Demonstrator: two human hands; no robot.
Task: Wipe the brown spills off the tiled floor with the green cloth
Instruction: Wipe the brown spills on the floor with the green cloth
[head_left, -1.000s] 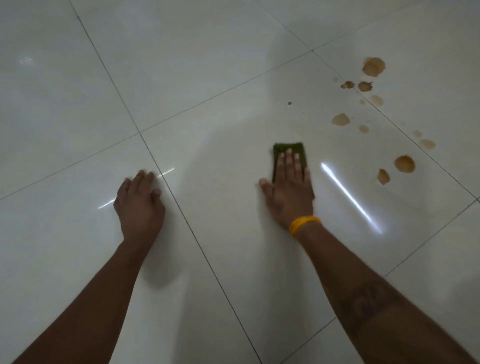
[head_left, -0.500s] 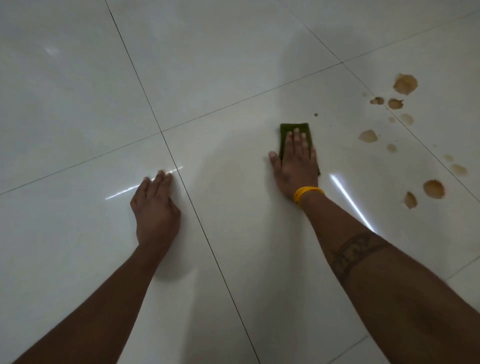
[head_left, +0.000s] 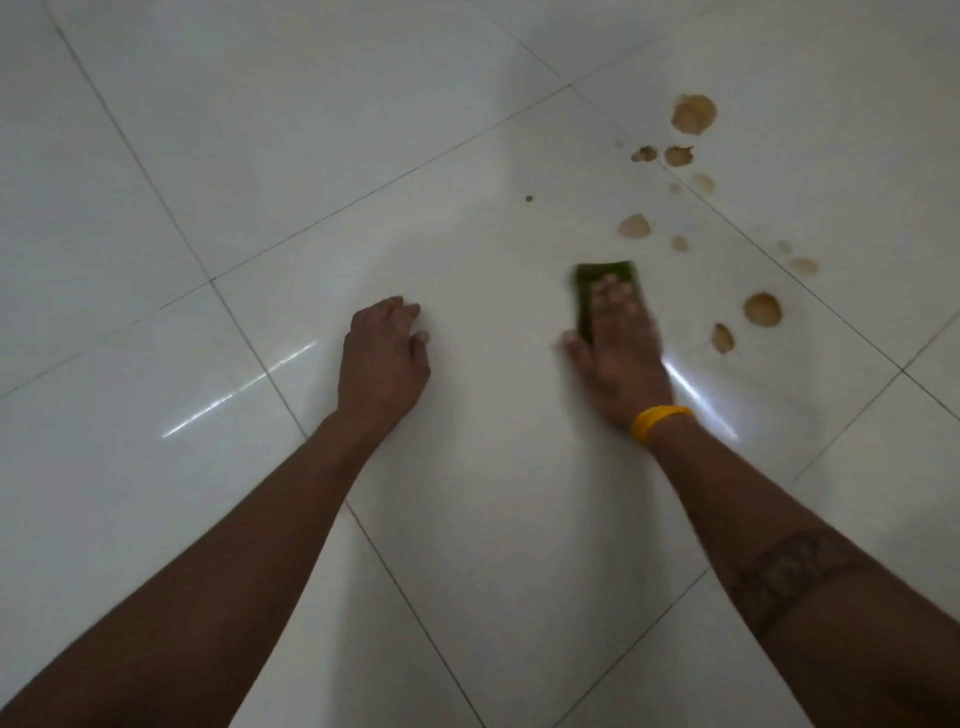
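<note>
My right hand (head_left: 621, 353), with a yellow band at the wrist, presses flat on the green cloth (head_left: 597, 275) on the white tiled floor (head_left: 467, 467); only the cloth's far end and left edge show past the fingers. The hand is blurred by motion. Several brown spills lie to its right and beyond: a round one (head_left: 762, 309), a smaller one (head_left: 722, 338), a pale one (head_left: 634, 226) just past the cloth, and a large one (head_left: 693, 114) farthest away. My left hand (head_left: 382, 353) rests on the tile with fingers curled, holding nothing.
Dark grout lines (head_left: 249, 338) cross the glossy floor diagonally. Bright light reflections (head_left: 234, 395) streak the tiles by each hand. A tiny brown dot (head_left: 529, 198) sits alone beyond the cloth.
My right hand and the cloth have slid right and back toward me, closer to the spills. My left hand has moved right across the grout line onto the same tile.
</note>
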